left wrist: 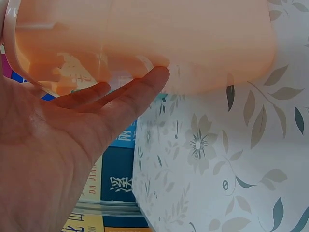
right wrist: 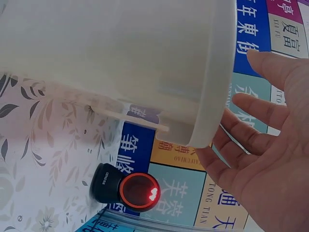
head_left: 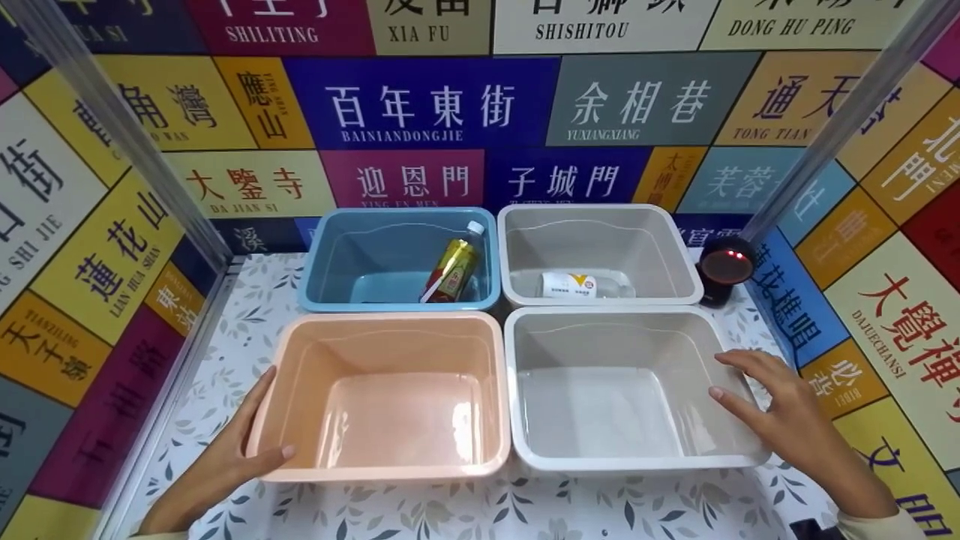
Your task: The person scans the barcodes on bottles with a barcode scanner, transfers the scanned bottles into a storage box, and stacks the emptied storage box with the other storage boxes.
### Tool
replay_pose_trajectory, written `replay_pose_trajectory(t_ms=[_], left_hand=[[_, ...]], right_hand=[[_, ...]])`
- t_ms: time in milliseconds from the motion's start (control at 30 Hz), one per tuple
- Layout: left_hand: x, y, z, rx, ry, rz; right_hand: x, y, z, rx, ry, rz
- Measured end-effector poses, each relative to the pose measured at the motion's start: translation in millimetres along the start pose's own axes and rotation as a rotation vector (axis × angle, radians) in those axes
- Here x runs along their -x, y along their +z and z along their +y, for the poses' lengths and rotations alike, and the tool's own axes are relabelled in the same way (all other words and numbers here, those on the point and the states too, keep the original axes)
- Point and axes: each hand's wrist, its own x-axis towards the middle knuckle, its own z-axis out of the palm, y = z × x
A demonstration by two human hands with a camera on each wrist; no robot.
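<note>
A peach plastic bin stands at the front left. My left hand holds its left side, the thumb over the rim near the front corner; in the left wrist view the fairly straight fingers lie against the outer wall. To the right, a whitish bin stands beside it. Around that bin's right side my right hand is spread, thumb over the inside; in the right wrist view the loosely bent fingers are by the rim, contact unclear.
Behind stand a blue bin with a yellow-and-red labelled bottle leaning in it, and a grey bin with a clear bottle lying inside. A black device with red lights stands at right. Sign-covered panels surround the leaf-patterned table.
</note>
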Motion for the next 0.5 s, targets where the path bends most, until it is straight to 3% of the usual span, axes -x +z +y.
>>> replay_pose_trajectory(t_ms=[267, 500], left_hand=[[0.3, -1.3, -1.3, -0.007, -0.019, 0.002], [-2.2, -0.5, -1.2, -0.018, -0.036, 0.015]], right_hand=[[13.9, 2.0, -4.8, -0.008, 0.07, -0.002], [17.5, 5.2, -6.7, -0.018, 0.049, 0.036]])
